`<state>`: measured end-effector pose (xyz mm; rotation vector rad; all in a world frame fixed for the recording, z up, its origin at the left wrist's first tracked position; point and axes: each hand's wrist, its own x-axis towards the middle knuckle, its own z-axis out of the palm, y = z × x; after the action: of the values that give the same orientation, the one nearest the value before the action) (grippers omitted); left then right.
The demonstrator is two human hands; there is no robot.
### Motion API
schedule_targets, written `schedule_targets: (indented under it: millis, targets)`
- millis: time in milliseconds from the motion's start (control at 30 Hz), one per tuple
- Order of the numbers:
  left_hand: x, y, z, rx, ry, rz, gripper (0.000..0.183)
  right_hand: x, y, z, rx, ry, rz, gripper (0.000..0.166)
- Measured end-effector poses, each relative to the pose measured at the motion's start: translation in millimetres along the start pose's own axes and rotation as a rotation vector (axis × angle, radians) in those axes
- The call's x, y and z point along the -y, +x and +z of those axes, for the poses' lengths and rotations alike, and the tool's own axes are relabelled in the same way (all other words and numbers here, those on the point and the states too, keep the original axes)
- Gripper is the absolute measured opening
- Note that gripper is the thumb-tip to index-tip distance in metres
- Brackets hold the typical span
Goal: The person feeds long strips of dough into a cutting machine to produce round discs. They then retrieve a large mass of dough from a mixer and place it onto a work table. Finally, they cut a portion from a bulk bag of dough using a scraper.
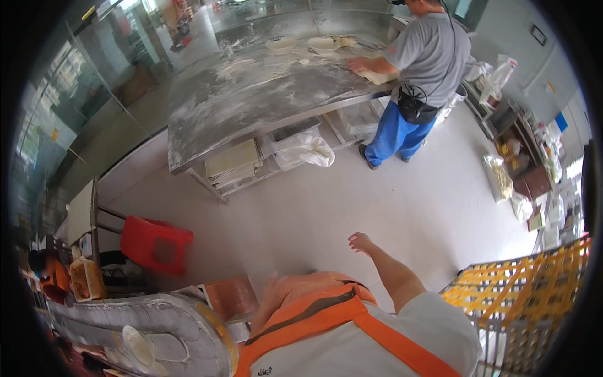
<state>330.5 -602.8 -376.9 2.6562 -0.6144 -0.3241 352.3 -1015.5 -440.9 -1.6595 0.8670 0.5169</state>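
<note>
My right hand (360,243) hangs out over the pale floor (301,212), its fingers loosely parted and nothing in them. Close against my orange apron (315,287) is my left hand (272,288), blurred, with fingers apart and no object visible in it. A reddish-brown box-like surface (232,298) lies just left of that hand. Ahead stands a long metal worktable (221,118) dusted with flour. At its far right a co-worker (428,61) in a grey shirt and blue trousers has a hand on a sheet of dough (378,77).
Two bowls (281,44) sit at the table's back. On the left are a red plastic stool (158,242) and a curved metal conveyor-like machine (155,315). A rack with yellow woven straps (523,287) stands at right. White bags (497,176) lie along the right wall.
</note>
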Motion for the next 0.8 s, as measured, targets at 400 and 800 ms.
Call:
schedule_targets:
  millis: [400,800]
  targets:
    - [198.9,97.8,39.7,0.245,-0.269,-0.972,0.029,-93.4,99.8,-68.2,0.167,0.383,0.474,0.013]
    - [89.6,658.9,-45.4,-0.287,-0.238,-0.113,0.041,173.4,185.6,-127.4,-0.28,0.452,0.132,0.02]
